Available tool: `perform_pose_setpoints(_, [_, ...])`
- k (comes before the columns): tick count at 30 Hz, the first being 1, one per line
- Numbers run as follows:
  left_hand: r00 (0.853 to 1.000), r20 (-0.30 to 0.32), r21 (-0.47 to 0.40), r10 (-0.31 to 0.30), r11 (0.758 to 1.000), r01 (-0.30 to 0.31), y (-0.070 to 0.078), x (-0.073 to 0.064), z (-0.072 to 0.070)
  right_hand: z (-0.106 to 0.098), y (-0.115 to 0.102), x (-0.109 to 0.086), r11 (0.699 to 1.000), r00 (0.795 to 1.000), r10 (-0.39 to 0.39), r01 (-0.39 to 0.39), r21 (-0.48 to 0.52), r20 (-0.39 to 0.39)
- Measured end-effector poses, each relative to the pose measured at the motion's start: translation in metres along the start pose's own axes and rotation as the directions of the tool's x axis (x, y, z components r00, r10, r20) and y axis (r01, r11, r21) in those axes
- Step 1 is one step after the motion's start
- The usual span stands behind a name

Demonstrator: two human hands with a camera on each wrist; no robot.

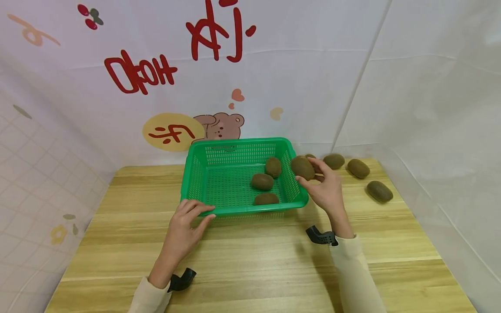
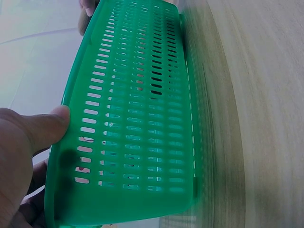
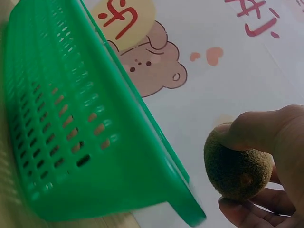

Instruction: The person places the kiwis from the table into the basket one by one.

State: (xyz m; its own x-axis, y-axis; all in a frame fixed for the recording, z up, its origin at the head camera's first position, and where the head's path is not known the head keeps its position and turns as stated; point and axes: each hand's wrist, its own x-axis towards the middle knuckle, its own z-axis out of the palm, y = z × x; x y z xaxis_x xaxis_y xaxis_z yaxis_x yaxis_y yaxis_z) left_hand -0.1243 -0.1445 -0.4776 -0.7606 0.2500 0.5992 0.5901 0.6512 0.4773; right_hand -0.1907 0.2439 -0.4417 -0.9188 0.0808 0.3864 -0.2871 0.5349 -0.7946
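A green plastic basket [image 1: 246, 209] with slotted walls stands on the wooden table. Inside it, toward its right side, lie three brown kiwis, one of them a kiwi [image 1: 262, 181] near the middle of that group. My right hand [image 1: 325, 188] pinches another kiwi [image 1: 302, 168] between thumb and fingers, level with the basket's right rim and just outside it in the right wrist view. At the basket's front left corner, my left hand [image 1: 185, 226] grips the rim, thumb on the outer wall and fingers over the edge.
Right of the basket, several kiwis lie on the table, among them a far kiwi [image 1: 334, 161], a middle kiwi [image 1: 358, 168] and a nearer kiwi [image 1: 379, 191]. A white printed sheet [image 1: 313, 87] rises behind the wooden table [image 1: 250, 269].
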Motion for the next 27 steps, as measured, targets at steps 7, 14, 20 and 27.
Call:
perform_pose_setpoints(7, [1.0, -0.003, -0.004, 0.005, 1.0, -0.005, 0.0, 0.0, 0.0, 0.009, -0.004, -0.001, 1.0, 1.0, -0.018, 0.018, -0.002, 0.005])
perform_pose_setpoints(14, [1.0, -0.001, -0.004, 0.002, 1.0, -0.002, 0.0, 0.0, 0.0, 0.018, -0.007, -0.004, 0.996, 0.996, -0.089, 0.089, -0.007, 0.012])
perform_pose_setpoints(20, [1.0, -0.002, -0.008, 0.001, 1.0, -0.001, 0.001, 0.001, -0.001, 0.022, -0.006, -0.005, 0.993, 0.993, -0.117, 0.117, 0.003, 0.03])
perform_pose_setpoints(27, [1.0, 0.002, -0.011, -0.003, 1.0, 0.003, 0.002, 0.002, -0.002, 0.015, -0.005, -0.004, 0.995, 0.995, -0.088, 0.09, -0.038, 0.054])
